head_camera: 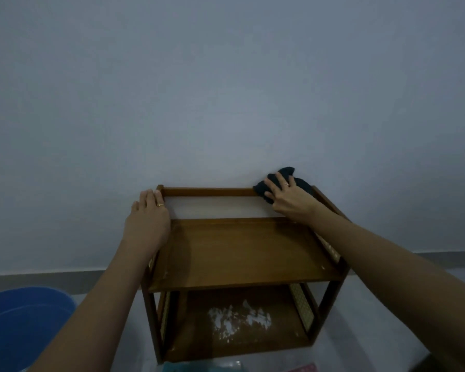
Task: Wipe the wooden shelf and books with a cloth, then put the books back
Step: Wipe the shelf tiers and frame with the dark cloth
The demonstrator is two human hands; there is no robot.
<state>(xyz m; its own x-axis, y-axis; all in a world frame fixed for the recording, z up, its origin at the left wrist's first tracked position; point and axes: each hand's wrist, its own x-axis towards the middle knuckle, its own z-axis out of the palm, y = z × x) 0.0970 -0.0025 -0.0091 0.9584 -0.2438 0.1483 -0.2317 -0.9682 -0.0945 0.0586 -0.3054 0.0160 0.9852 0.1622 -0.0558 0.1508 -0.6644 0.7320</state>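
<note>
A small wooden shelf (pixel 242 253) stands against a pale wall, with an upper board, a lower board and a thin back rail on top. No books stand on it. My right hand (pixel 286 198) presses a dark cloth (pixel 293 179) against the right end of the back rail, fingers spread over the cloth. My left hand (pixel 149 213) rests flat on the shelf's top left corner, fingers straight. White patches mark the lower board (pixel 239 318).
A blue plastic tub (pixel 19 323) sits on the floor at the lower left. At the bottom edge lie a teal thing (pixel 177 367) and a pink thing (pixel 304 368), cut off by the frame. A grey skirting runs along the wall's foot.
</note>
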